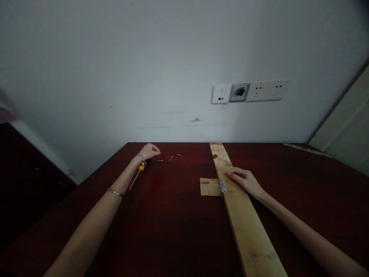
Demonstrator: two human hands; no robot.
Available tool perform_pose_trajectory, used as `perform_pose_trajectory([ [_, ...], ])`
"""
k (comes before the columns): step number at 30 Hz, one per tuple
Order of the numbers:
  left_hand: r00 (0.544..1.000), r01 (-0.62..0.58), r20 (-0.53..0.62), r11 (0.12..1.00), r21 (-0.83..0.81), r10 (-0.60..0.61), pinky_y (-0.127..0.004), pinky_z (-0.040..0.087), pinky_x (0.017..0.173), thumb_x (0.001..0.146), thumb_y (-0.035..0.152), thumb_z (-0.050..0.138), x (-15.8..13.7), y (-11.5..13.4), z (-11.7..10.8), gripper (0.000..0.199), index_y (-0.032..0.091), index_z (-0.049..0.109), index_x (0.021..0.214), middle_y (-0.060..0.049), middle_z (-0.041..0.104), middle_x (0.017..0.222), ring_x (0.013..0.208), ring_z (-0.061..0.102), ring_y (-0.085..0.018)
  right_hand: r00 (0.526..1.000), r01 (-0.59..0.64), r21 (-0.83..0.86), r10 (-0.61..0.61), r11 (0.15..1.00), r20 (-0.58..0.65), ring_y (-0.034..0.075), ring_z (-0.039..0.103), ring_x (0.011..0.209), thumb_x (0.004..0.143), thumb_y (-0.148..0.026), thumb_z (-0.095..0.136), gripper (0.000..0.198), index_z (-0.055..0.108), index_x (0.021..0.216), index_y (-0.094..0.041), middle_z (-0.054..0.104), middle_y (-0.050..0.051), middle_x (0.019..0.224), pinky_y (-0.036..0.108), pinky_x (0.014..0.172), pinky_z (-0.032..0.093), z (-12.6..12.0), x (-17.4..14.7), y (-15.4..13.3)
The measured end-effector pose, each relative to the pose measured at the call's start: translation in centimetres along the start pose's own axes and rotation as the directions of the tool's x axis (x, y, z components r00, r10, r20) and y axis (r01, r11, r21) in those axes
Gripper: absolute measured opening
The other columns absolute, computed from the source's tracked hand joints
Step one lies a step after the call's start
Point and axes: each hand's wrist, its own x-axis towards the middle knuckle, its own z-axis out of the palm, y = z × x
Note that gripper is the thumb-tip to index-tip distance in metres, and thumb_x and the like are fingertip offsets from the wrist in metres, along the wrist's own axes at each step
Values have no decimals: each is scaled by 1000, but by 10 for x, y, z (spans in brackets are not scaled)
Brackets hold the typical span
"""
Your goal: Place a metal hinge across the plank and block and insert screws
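My left hand (150,151) is closed in a pinch near the far left part of the table; whatever its fingertips may hold is too small to make out. Just to its right lie a few loose screws (171,158). Under its wrist rests a screwdriver (141,167) with a yellow handle, its shaft pointing toward me. My right hand (244,180) touches the long wooden board (250,227) with fingers pinched together, close to a metal hinge (223,186). That hinge sits where a small wood block (209,187) meets the board's left edge.
The dark red table (173,231) ends at a pale wall (173,77) carrying wall sockets (265,91). A thin printed strip (307,149) lies at the far right. The long board runs from the table's back edge toward me.
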Motion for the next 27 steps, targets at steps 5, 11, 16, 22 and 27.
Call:
perform_pose_trajectory([
  [5, 998, -19, 70, 985, 172, 8, -22, 42, 65, 65, 22, 62, 10, -22, 16, 13, 17, 72, 70, -4, 70, 71, 70, 61, -16, 1000, 16, -18, -16, 1000, 17, 24, 61, 87, 76, -44, 56, 29, 69, 75, -19, 69, 6, 89, 35, 81, 44, 0, 0, 1],
  [11, 986, -91, 164, 934, 346, 35, -20, 41, 65, 66, 24, 63, 22, -27, 33, 12, 20, 72, 73, -3, 70, 75, 71, 61, -15, 999, 30, -40, -29, 999, 26, 23, 61, 86, 77, -44, 55, 28, 68, 73, -19, 69, 5, 87, 34, 79, 45, 0, 0, 3],
  [16, 982, -155, 171, 863, 481, 81, -27, 41, 75, 67, 23, 63, 19, -18, 41, 12, 19, 71, 75, -8, 68, 85, 87, 59, -21, 999, 34, -50, -33, 998, 31, 23, 61, 88, 78, -41, 54, 26, 67, 75, -19, 69, 6, 88, 34, 80, 44, 1, 0, 5],
  [22, 976, -211, 164, 825, 525, 144, -33, 36, 88, 70, 19, 60, 14, -9, 47, 8, 17, 67, 68, -11, 63, 95, 101, 51, -26, 999, 42, -45, -41, 998, 30, 23, 61, 86, 78, -39, 54, 25, 68, 76, -18, 69, 6, 87, 36, 81, 43, 2, 1, 4],
  [27, 975, -217, 146, 860, 463, 167, -33, 35, 88, 66, 12, 60, 15, -7, 49, 9, 16, 63, 59, -12, 62, 91, 100, 50, -27, 998, 50, -39, -49, 998, 32, 24, 61, 86, 77, -38, 54, 24, 68, 76, -18, 69, 7, 87, 37, 82, 44, 3, 0, 2],
])
